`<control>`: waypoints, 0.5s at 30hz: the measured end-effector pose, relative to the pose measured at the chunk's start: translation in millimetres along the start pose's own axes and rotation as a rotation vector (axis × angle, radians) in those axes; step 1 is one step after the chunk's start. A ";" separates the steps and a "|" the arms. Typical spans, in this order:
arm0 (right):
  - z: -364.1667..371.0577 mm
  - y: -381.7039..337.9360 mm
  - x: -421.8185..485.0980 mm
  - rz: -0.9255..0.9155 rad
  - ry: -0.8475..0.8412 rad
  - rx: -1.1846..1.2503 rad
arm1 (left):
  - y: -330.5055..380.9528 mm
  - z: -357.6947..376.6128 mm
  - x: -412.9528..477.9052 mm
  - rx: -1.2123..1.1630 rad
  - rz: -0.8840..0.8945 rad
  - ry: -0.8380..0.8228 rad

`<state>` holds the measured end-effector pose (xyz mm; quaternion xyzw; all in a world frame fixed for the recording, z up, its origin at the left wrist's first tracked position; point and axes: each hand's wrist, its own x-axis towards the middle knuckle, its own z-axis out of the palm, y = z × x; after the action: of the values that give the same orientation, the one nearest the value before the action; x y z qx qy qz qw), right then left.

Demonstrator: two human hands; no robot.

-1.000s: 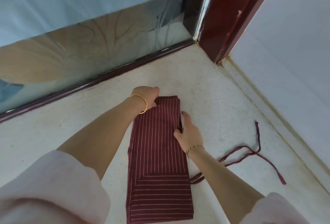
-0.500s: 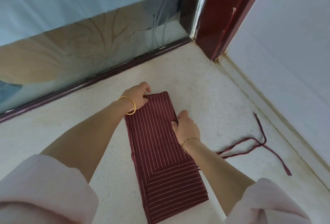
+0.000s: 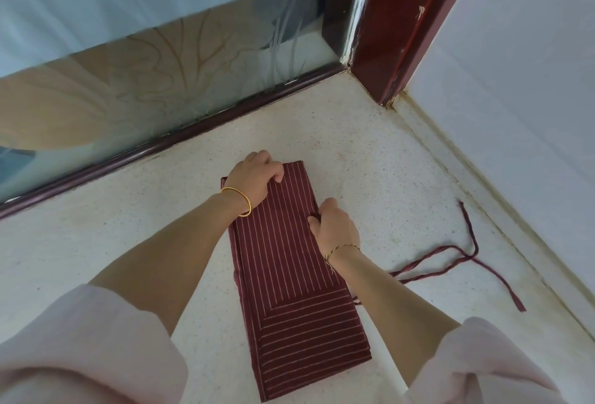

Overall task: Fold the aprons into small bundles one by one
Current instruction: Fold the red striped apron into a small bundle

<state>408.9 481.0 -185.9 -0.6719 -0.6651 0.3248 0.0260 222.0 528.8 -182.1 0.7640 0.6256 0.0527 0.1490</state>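
The apron [image 3: 289,275], a long folded strip, lies on the floor [image 3: 370,152] near its far corner; the left hand [image 3: 254,175] grips its far end, the right hand [image 3: 336,226] pinches its right edge; likely soft, light and limp, it is best held at the corners.

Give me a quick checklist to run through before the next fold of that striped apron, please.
1. The apron lies flat as a long strip on the speckled surface: ok.
2. The left hand grips the far corner: ok.
3. The right hand grips the right edge: ok.
4. The ties are tucked in: not ok, they trail loose to the right.
5. The hidden layers are lined up: cannot tell.
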 end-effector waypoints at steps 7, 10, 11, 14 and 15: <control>2.4 3.5 3.9 -0.019 0.004 0.046 | 15.0 2.1 -6.9 0.316 0.052 0.086; 0.5 3.0 3.5 -0.023 -0.012 0.081 | 30.7 26.5 -24.3 0.337 0.158 0.089; -1.9 2.7 2.8 -0.014 -0.025 0.109 | 34.1 35.2 -31.7 0.317 0.133 0.035; -13.1 4.9 -5.9 -0.063 0.061 0.025 | 34.9 51.1 -42.1 0.292 -0.029 -0.131; -14.9 7.7 -13.0 -0.129 0.168 -0.017 | 34.1 52.1 -41.7 0.297 -0.042 -0.149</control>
<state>423.9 474.2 -172.6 -0.6528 -0.7052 0.2594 0.0967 259.1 473.9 -217.2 0.7662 0.6294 -0.1005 0.0815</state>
